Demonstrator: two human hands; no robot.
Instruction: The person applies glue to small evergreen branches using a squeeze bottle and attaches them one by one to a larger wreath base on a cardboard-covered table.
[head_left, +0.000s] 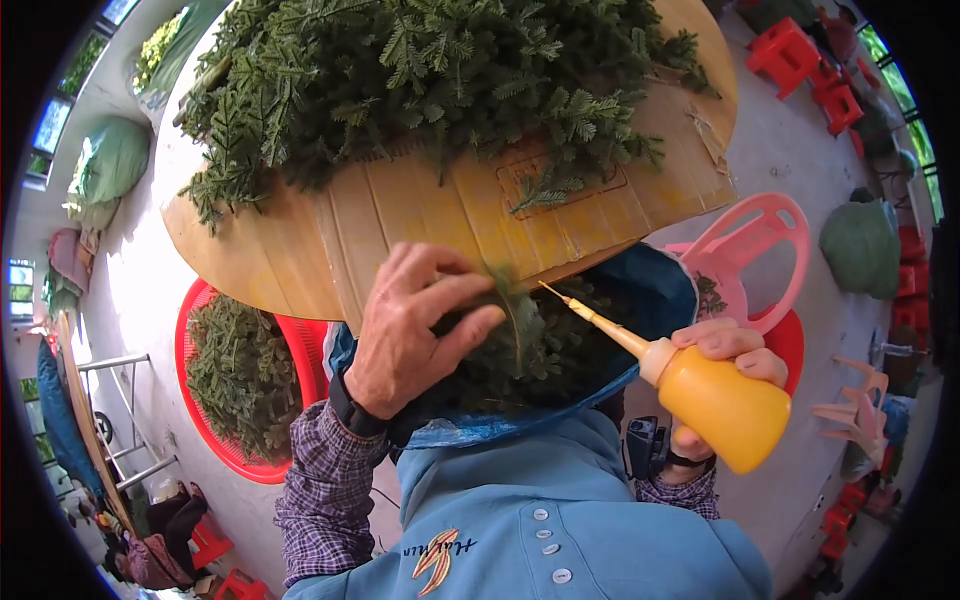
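My left hand [415,325] pinches a small green fir sprig [520,318] between thumb and fingers, over the near edge of the table. In my right hand [730,355] is a yellow squeeze bottle [725,405] with a long thin nozzle, tilted so that its tip points up and left toward the sprig, a little apart from it. Below both hands a blue sack [655,285] lies open on my lap with more dark green sprigs in it. A large heap of fir sprigs [420,90] covers the far part of the table.
Flattened cardboard [430,220] covers the near part of the round wooden table [250,245]. To the left on the floor stands a red basket [187,375] full of sprigs. A pink plastic chair [790,225] is at the right. Red stools [785,55] and green sacks [860,248] stand farther off.
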